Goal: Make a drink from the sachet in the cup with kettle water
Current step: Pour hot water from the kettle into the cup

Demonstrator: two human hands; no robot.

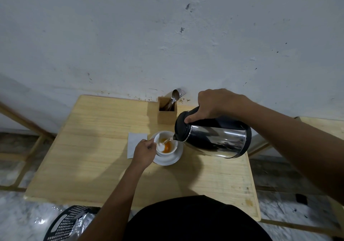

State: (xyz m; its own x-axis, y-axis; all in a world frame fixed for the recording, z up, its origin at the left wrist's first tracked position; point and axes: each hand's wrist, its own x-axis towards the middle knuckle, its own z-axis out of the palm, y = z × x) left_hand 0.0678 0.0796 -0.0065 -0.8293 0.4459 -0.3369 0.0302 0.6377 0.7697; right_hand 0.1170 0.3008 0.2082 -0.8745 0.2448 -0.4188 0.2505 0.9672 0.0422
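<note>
Overhead, pouring stage. The kettle point(214, 138), steel-bodied with a black lid and base, is held above the desk point(93, 157) by the right hand point(216, 103), whose fingers are wrapped round the black handle at its top. It is tipped far over, so its long axis lies nearly level, base to the right and lid to the left, and the spout points left and down over the near-right rim of the cup point(165, 133). A thin stream point(167, 140) runs from the spout into orange liquid at the cup's bottom. The cup stands upright, mouth upward, on a white saucer point(173, 160) near the middle of the desk. The left hand point(144, 152) steadies it, fingers point(151, 145) curled and clamped at its left side; whether on the handle or the rim cannot be told. A pale patch inside the cup by those fingers cannot be identified. A white paper point(134, 142) lies flat just left of the saucer, and a wooden cutlery holder point(167, 116) with a spoon point(175, 94) stands well behind, by the wall. Risks, as judged: the left fingers sit close to the stream, so any wander of the spout could scald them; the steep tilt could turn the trickle into a surge, overfilling the cup onto the saucer; and a push from the left hand could slide the cup out from under the stream. A slower, shallower tilt would seem prudent as the level rises.
</note>
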